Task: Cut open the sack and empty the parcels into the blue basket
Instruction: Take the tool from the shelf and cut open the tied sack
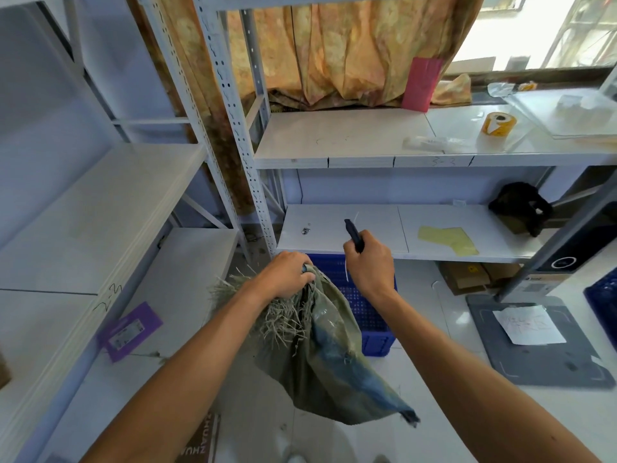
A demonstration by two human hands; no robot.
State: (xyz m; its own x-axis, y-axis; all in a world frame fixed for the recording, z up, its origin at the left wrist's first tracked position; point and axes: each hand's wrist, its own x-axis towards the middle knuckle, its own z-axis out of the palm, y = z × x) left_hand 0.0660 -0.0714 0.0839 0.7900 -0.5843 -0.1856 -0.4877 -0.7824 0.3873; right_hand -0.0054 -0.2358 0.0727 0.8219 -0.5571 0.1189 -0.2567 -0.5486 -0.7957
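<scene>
The left hand [287, 274] is closed tight on the gathered, frayed top of the sack [325, 355], its grip clamped on the bunched fabric. The sack hangs from that grip toward 5 o'clock, limp and creased, its lower corner trailing above the floor [253, 422]. The right hand [369, 262] sits just beside the left, at its 3 o'clock, apart from the sack. Its grip is wrapped around a dark knife [353, 233], which points up toward 11 o'clock; a thin white strip dangles below the fist. The blue basket [370, 315] stands on the floor behind the sack, at 1 o'clock from the sack's body, directly beneath the right hand and partly hidden by the fabric. Whether any parcels lie inside the basket cannot be told. A white shelf [334, 228] runs at 12 o'clock above both hands. A purple envelope [128, 330] lies on a lower shelf at 9 o'clock, well apart from the sack.
</scene>
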